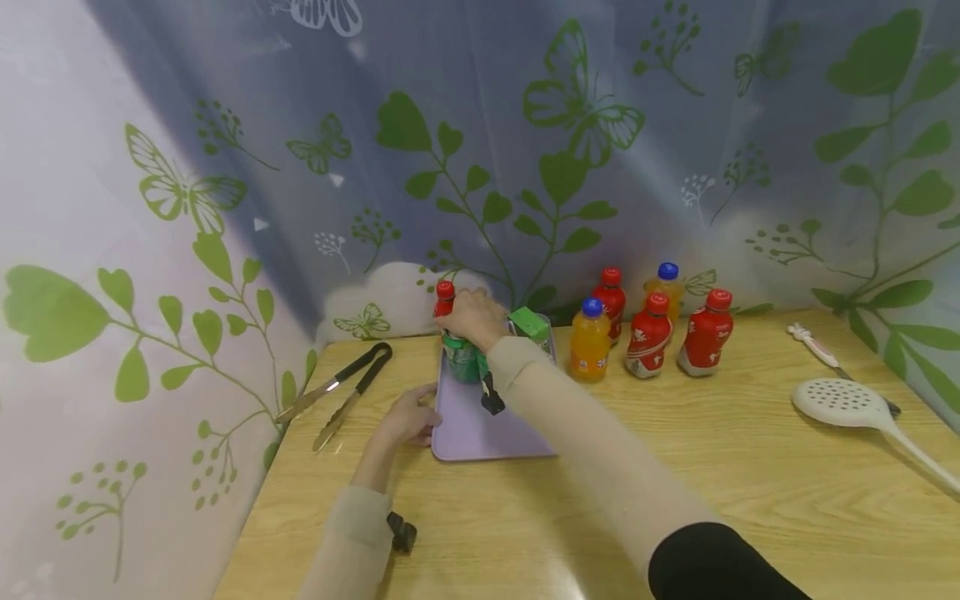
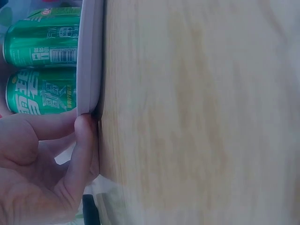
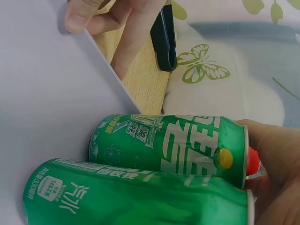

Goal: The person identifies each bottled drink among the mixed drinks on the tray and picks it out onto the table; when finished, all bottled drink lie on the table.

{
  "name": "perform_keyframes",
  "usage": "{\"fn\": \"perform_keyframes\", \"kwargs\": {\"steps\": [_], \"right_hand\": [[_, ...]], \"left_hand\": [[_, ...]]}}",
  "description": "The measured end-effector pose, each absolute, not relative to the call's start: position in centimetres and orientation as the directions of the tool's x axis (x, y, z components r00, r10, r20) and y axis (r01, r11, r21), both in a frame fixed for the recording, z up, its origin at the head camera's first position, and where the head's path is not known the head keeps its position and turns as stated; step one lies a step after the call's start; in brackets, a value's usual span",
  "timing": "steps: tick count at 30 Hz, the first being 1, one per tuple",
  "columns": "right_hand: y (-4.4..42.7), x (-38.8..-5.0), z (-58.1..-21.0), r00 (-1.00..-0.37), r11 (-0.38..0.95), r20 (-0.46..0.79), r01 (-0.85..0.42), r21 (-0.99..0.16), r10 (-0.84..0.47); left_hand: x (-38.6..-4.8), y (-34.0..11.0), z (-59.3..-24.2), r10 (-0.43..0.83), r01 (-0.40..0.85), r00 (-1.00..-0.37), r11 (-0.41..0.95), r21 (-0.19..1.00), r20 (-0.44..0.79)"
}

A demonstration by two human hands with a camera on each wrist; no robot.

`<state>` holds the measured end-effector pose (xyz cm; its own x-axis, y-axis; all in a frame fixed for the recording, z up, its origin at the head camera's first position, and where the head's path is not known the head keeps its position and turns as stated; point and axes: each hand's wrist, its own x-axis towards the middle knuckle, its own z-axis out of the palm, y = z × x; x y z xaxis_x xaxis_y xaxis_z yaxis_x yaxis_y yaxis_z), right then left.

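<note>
My left hand (image 1: 411, 417) pinches the left rim of a lilac tray (image 1: 480, 437), thumb and fingers on its edge in the left wrist view. Two green soda cans (image 3: 173, 145) stand side by side on the tray, toward its far left. Past them my right hand (image 1: 476, 317) reaches over and grips a red-capped red bottle (image 1: 445, 298) at the tray's far left corner. Its fingertips are partly hidden behind the cans in the right wrist view. A green box (image 1: 529, 323) stands at the tray's back right, partly behind the right sleeve.
Metal tongs (image 1: 341, 392) with black handles lie left of the tray. To its right stand an orange juice bottle (image 1: 590, 342), several red bottles (image 1: 707, 333) and another blue-capped bottle (image 1: 667, 287). A white skimmer (image 1: 843, 402) lies far right, over another utensil (image 1: 817, 346). A patterned curtain (image 1: 465, 150) hangs behind.
</note>
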<state>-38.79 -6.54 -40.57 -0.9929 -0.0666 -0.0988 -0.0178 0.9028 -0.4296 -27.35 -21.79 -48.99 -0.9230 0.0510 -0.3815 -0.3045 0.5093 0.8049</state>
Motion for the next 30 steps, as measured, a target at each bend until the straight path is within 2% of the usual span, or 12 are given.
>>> {"fn": "perform_keyframes", "kwargs": {"steps": [13,16,23,30], "right_hand": [[-6.4,-39.4,-41.0,-0.999,0.853,-0.019,-0.026,-0.521,-0.042],[-6.3,-39.5,-40.7,-0.999,0.825,0.035,-0.046,-0.563,-0.031],[-6.2,-39.0,-39.3,-0.976,0.755,0.207,-0.18,-0.631,-0.06],[-6.0,-38.2,-38.2,-0.956,0.685,0.291,-0.235,-0.69,-0.034]], "left_hand": [[-27.4,-22.1,-49.2,0.067,-0.294,-0.925,0.5,0.815,-0.375],[-27.3,-22.1,-49.1,0.071,-0.294,-0.924,0.497,0.816,-0.375],[-27.3,-21.9,-48.9,0.059,-0.294,-0.926,0.502,0.813,-0.372],[-27.4,-21.9,-49.0,0.058,-0.296,-0.926,0.506,0.81,-0.374]]}}
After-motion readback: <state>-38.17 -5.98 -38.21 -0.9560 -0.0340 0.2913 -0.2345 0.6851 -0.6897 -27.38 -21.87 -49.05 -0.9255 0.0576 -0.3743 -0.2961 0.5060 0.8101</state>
